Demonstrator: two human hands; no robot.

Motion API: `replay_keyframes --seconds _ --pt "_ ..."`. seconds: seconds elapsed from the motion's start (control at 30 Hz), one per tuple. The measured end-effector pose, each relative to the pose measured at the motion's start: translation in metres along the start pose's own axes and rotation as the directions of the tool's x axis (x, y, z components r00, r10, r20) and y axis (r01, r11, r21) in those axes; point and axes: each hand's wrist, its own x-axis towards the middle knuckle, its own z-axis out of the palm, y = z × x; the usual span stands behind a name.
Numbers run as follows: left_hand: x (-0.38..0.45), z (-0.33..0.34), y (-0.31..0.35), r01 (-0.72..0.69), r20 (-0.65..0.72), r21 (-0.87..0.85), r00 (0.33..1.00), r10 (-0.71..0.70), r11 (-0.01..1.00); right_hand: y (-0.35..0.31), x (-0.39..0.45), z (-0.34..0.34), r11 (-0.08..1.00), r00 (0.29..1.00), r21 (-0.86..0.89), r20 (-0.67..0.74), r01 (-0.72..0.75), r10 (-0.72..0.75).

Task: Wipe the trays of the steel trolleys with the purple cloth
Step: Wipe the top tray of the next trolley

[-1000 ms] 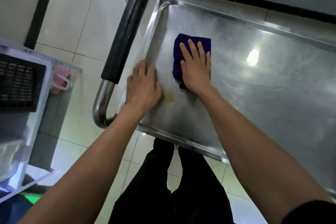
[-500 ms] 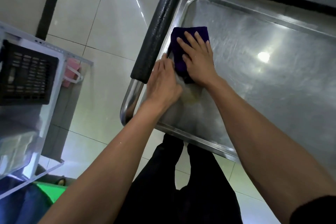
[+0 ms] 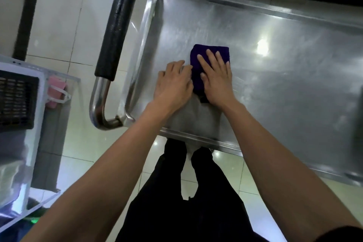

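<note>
Your right hand [image 3: 217, 82] lies flat on the purple cloth [image 3: 198, 61], fingers spread and palm pressing it to the tray [image 3: 294, 88]; it is not pinching the cloth, only pinning it down. The cloth is folded into a rough rectangle with its long axis running away from you, toward the far rim. Part of it shows beyond your fingertips and along your thumb side.

Your left hand [image 3: 173, 84] rests open on the bare steel just beside the cloth, fingers loosely splayed and holding nothing. It sits between the cloth and the left rim of the tray, so it is the nearer hand to that edge and to the black handle [image 3: 115, 25] beyond it.

The cloth is in the near-left part of the tray, a little in from both the near rim and the left rim. To your right and ahead the steel is wide open, with nothing standing on it as far as the frame shows. That looks like the free direction for a long stroke. Leftward, your own left hand blocks the way and the raised rim follows closely, so a sweep that way would likely be short. A shelf unit [image 3: 19, 104] stands well apart on the floor to your left.
</note>
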Motion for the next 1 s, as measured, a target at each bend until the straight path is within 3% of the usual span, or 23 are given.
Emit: replay_keyframes --seconds 0.27,0.47,0.73,1.0 --pt "-0.007 0.025 0.078 -0.085 0.069 0.017 0.994 0.084 0.996 0.086 -0.066 -0.033 0.995 0.996 0.043 -0.017 -0.089 0.089" --pt "-0.025 0.034 0.097 -0.071 0.084 0.007 0.994 0.070 0.997 0.096 -0.096 -0.028 0.994 0.992 0.002 -0.059 -0.113 0.113" --pt "-0.048 0.022 0.054 0.058 -0.015 -0.035 0.998 -0.059 0.998 0.071 -0.098 -0.013 0.988 0.987 -0.063 -0.087 -0.140 0.135" --pt "-0.059 0.009 -0.022 0.239 -0.060 -0.031 0.969 -0.240 0.971 -0.004 -0.059 0.017 0.997 0.997 -0.053 -0.048 -0.057 0.055"
